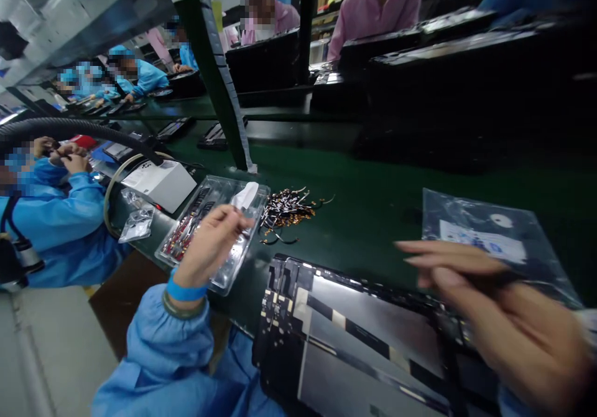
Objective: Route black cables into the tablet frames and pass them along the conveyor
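My left hand is over a clear plastic tray with dark and red small parts in its compartments. Its thumb and fingers are pinched together; whatever they may hold is too small to make out. My right hand hovers at the right with fingers stretched out, slightly blurred, and nothing visible in it. Below and between the hands lies an opened tablet-like device, its silver plates and black strips facing up. Behind the device is a pile of small flex cables, with loose ones at its edge.
A clear plastic bag with a label lies beyond my right hand. Left of the tray stand a white box and a small bag. A green post rises from the bench. A co-worker in blue sits at the left.
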